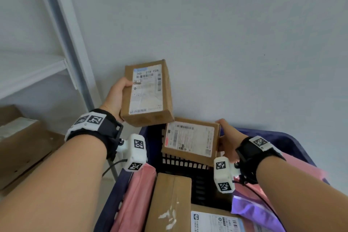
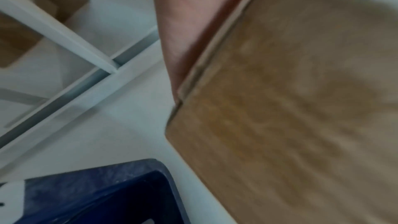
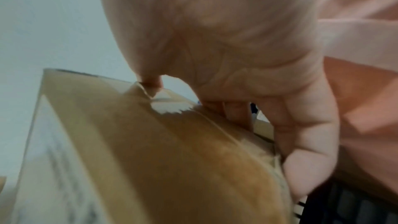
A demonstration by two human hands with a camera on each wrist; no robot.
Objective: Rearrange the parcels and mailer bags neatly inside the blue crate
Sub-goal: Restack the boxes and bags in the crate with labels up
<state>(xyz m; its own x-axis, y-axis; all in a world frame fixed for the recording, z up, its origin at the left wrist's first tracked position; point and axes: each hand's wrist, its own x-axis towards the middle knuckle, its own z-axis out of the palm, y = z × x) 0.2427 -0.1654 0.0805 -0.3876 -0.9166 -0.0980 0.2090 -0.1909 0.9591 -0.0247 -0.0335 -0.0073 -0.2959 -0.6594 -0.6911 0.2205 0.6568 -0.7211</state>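
Our left hand [image 1: 114,98] grips one parcel [image 1: 148,92] above the blue crate [image 1: 150,137]'s far rim; our right hand [image 1: 227,139] clamps another parcel [image 1: 190,140] just inside. One-handed holds could slip, dropping a parcel outside the crate.

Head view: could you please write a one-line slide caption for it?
Left hand and right hand each hold a labelled cardboard parcel above the blue crate of parcels and mailer bags.

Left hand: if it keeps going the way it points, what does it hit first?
Probably nothing close. The left hand holds a box above the crate rim, pointing up and away toward the white wall. That wall looks first in line, though depth is unclear.
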